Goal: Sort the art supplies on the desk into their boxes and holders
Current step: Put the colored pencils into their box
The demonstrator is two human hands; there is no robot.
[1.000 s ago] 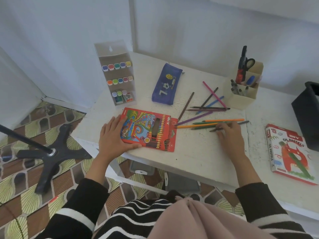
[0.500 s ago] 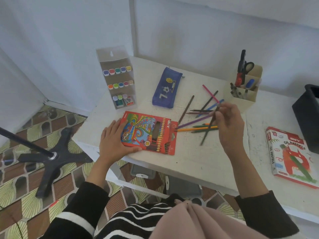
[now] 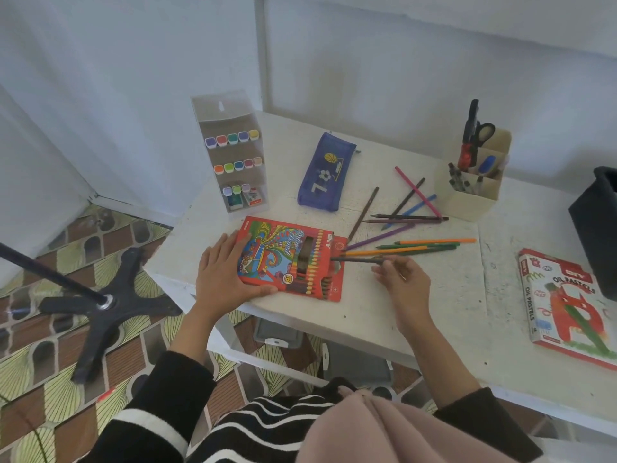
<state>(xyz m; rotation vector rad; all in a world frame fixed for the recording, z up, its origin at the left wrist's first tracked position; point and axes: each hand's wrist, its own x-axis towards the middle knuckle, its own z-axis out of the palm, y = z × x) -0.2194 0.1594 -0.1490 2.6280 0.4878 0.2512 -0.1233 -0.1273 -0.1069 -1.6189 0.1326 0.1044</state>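
Head view: your left hand lies flat, fingers straight, pressing down the left end of the red pencil box, thumb along its near side. That box sits close to the bench's near edge, by the left corner. Your right hand pinches one dark pencil, held level with its tip at the box's open right end.

Bare bench lies to the right of that hand, between it and the one pastel box near the right edge. A black bin stands behind the pastel box.

Loose pencils fan out behind your right hand; you have about eleven, some overlapping, so the count is not certain. Farther back stand one marker rack with three rows of caps, one blue pencil case lying flat, and one desk holder with scissors, touching the pink pencil's far end.
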